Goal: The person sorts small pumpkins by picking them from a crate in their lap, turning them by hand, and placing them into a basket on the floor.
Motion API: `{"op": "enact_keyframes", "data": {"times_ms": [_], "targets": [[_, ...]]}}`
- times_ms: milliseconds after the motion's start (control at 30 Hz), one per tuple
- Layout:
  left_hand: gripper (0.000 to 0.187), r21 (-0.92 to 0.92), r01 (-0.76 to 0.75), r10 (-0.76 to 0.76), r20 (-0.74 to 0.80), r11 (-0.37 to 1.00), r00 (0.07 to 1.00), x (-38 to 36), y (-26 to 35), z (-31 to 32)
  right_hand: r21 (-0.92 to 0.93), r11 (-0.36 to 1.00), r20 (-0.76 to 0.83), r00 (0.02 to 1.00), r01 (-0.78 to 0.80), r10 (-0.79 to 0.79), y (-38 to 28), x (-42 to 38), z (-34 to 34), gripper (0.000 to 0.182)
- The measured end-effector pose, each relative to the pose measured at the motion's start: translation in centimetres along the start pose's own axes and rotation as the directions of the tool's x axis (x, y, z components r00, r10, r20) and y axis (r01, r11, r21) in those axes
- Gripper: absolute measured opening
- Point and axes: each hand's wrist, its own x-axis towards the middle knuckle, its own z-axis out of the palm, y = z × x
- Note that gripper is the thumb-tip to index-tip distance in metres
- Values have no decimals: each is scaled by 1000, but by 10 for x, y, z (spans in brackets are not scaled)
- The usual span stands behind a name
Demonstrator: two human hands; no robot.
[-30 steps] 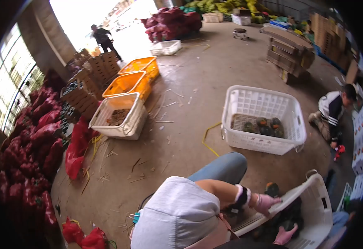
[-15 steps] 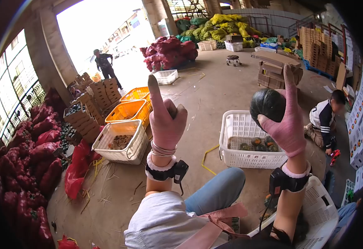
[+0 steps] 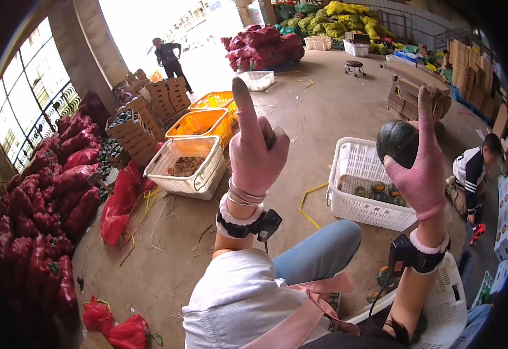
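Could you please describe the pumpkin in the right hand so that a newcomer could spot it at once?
Find the big white crate on the floor, right of centre. Overlapping its far right corner is a raised, pink-gloved right hand, gripping a round, dark green pumpkin. Unlike the pumpkins in the crate, it is held up.

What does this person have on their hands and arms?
The left hand and right hand wear pink gloves with darkened index tips. Each wrist has a whitish band and a black strap with a boxy device; a dark cable trails from the right one. Pale bangles circle the left wrist; the left sleeve is pale grey.
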Motion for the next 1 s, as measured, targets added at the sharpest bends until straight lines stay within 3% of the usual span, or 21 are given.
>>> {"op": "enact_keyframes", "data": {"times_ms": [200,333,367,400,433,467,500,533,567,600,633,667,700,733,767,800,867,900,933,1000], "targets": [[94,14,-3,4,-41,1000,999,5,-8,-10,33,999,0,1000,1,-1,-5,5,1,96],[91,3,-11,11,-40,1000,999,5,-6,-5,111,989,67,993,-101,94,-1,-3,1,93],[91,-12,-26,26,-21,1000,999,3,-6,0,137,979,88,987,-148,137,2,-8,2,92],[91,-32,-43,43,5,999,999,0,-7,7,150,987,27,998,-62,59,7,-13,5,92],[87,-96,-39,45,62,995,997,-5,-8,16,167,982,25,996,-85,82,9,-21,7,92],[77,-135,-102,118,113,986,987,-13,-13,31,183,977,24,994,-111,109,12,-32,8,91],[61,-181,-63,106,236,981,966,-25,-15,47,250,948,29,980,-197,196,17,-46,10,89],[43,-251,-10,109,384,968,917,-41,-16,62,315,907,40,959,-279,281,22,-64,13,86],[25,-286,97,91,579,953,810,-65,-22,82,406,832,88,922,-379,377,30,-86,16,82],[20,-333,47,204,676,942,708,-98,-35,105,486,736,145,874,-471,464,40,-112,18,79],[23,-321,159,210,850,934,483,-136,-49,123,530,660,161,827,-533,539,48,-138,21,73],[34,-385,345,286,909,856,304,-171,-59,131,567,575,181,771,-589,611,56,-167,23,67],[47,-35,560,140,979,828,-146,-171,-44,114,630,415,228,668,-656,709,71,-202,28,58],[55,-2,683,223,946,731,-236,-205,-54,118,679,240,285,551,-694,784,83,-235,33,50],[57,145,729,195,913,669,-359,-222,-55,115,759,-31,348,364,-650,864,87,-263,37,47],[60,161,751,190,914,641,-358,-235,-54,113,796,-289,437,173,-532,883,88,-286,36,44],[63,233,775,152,909,588,-389,-232,-54,119,762,-570,613,58,-308,788,84,-324,22,46],[64,245,772,167,896,586,-411,-233,-55,123,590,-807,803,112,-11,586,100,-359,24,51],[65,258,773,178,885,580,-430,-236,-55,126,503,-850,826,202,156,526,88,-367,22,59],[66,287,757,160,875,587,-456,-235,-55,128,507,-818,784,248,273,569,84,-394,28,63]]}}
